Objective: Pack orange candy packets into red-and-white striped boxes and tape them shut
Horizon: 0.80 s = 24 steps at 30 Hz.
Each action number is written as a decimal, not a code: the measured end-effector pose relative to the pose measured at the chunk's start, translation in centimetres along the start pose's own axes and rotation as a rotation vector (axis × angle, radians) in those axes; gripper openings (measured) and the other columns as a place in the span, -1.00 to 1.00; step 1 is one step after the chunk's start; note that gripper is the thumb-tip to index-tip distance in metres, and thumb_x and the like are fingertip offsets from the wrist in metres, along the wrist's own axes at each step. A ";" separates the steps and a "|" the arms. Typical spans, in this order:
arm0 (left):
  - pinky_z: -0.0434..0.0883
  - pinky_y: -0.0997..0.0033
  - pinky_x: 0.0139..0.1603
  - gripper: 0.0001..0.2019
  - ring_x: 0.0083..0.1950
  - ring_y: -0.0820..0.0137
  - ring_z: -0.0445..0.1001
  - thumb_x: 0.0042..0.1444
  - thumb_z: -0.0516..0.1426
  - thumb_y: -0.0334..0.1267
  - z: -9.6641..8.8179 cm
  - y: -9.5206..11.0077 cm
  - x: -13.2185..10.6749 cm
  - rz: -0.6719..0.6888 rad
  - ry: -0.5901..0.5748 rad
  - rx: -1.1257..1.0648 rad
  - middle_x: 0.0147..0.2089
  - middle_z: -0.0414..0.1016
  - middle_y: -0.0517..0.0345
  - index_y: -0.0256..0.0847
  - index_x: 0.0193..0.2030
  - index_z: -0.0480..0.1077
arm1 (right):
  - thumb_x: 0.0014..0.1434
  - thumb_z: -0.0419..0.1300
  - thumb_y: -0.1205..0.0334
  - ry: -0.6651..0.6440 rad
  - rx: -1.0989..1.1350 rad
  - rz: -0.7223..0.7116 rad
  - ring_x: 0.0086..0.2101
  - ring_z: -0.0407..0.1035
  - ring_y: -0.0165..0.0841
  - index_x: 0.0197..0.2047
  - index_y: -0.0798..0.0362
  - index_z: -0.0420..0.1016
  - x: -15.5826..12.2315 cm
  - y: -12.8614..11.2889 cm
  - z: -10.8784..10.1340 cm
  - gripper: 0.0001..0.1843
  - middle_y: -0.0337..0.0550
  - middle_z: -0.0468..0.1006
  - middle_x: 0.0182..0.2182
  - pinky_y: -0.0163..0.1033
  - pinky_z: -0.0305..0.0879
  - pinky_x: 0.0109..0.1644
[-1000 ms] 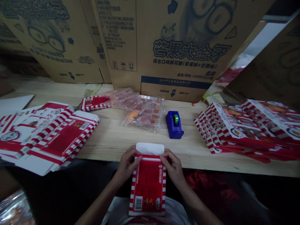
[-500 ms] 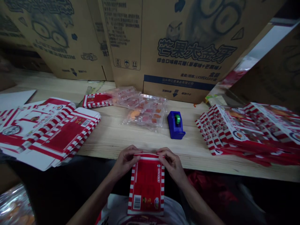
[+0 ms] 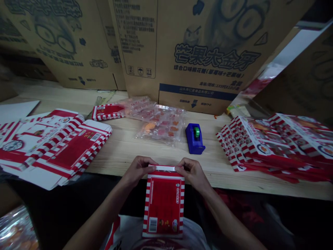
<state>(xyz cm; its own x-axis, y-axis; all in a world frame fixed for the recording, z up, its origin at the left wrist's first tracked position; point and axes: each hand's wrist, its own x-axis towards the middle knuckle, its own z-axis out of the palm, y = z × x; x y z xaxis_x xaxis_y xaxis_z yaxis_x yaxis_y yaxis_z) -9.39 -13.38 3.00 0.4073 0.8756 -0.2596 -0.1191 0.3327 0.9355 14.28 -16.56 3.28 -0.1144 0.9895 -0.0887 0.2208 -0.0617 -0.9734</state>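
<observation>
A red carton with white-striped edges (image 3: 163,206) stands lengthwise in front of me, its lower end over my lap and its top end at the table's front edge. My left hand (image 3: 137,171) grips the carton's top left corner, and my right hand (image 3: 191,173) grips the top right corner. Between my fingers, the white end flap (image 3: 162,168) is folded down to a narrow strip. A barcode shows at the carton's lower end. My hands hide the carton's top corners.
On the light wood table (image 3: 125,156) are a blue tape dispenser (image 3: 194,138), a clear bag of sweets (image 3: 161,125), and a flat red box blank (image 3: 107,112). Stacks of printed blanks lie left (image 3: 73,149) and right (image 3: 262,147). Large cardboard cartons (image 3: 208,52) stand behind.
The white flap has gone from standing up to folded down, leaving a thin strip. My hands have drawn apart slightly along the carton's top edge, and the carton has risen a little.
</observation>
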 end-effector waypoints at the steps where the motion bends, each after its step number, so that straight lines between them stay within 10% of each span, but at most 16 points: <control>1: 0.38 0.44 -0.33 -0.82 -0.44 0.41 0.47 -0.15 0.36 -0.19 0.1 0.1 0.0 0.022 0.000 0.013 -0.46 0.57 0.14 -0.25 -0.42 0.59 | 0.08 0.27 0.12 -0.002 -0.003 -0.012 -0.52 0.30 -0.41 -0.52 0.08 0.39 0.0 0.0 0.0 -0.75 -0.29 0.43 -0.58 -0.34 0.20 -0.44; 10: 0.43 0.30 -0.06 -0.77 -0.09 0.23 0.54 0.05 0.27 -0.23 0.3 -2.4 -1.2 0.223 0.023 0.265 -0.12 0.62 -0.02 -0.21 -0.14 0.57 | 0.14 0.27 0.18 0.114 -0.094 -0.191 -0.27 0.48 -0.28 -0.31 0.04 0.52 -2.4 1.7 0.3 -0.89 -0.12 0.60 -0.30 -0.26 0.35 -0.20; 19: 0.40 0.33 -0.07 -0.87 -0.16 0.26 0.54 0.09 0.22 -0.23 1.3 -3.4 -1.8 0.283 0.077 0.204 -0.23 0.61 0.00 -0.24 -0.40 0.51 | 0.20 0.18 0.24 0.188 -0.034 -0.223 -0.17 0.46 -0.29 -0.35 0.04 0.47 -3.2 2.9 2.0 -0.90 -0.08 0.57 -0.20 -0.24 0.36 -0.10; 24: 0.35 0.39 -0.14 -0.82 -0.22 0.32 0.48 0.09 0.23 -0.22 1.1 -4.2 -1.1 0.293 0.156 0.206 -0.33 0.52 0.12 -0.22 -0.47 0.41 | 0.12 0.20 0.04 0.682 -0.048 -0.143 -0.25 0.40 -0.30 -0.20 0.06 0.46 0.9 4.2 -3.5 -0.73 -0.08 0.50 -0.22 -0.27 0.32 -0.27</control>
<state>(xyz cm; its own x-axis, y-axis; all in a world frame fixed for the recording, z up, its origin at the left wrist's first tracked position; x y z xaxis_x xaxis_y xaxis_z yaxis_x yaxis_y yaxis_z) -8.31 -16.12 -0.38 0.2389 0.9710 0.0070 -0.0190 -0.0025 0.9998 18.45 -15.44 -0.11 0.4844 0.8500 0.2072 0.2934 0.0652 -0.9538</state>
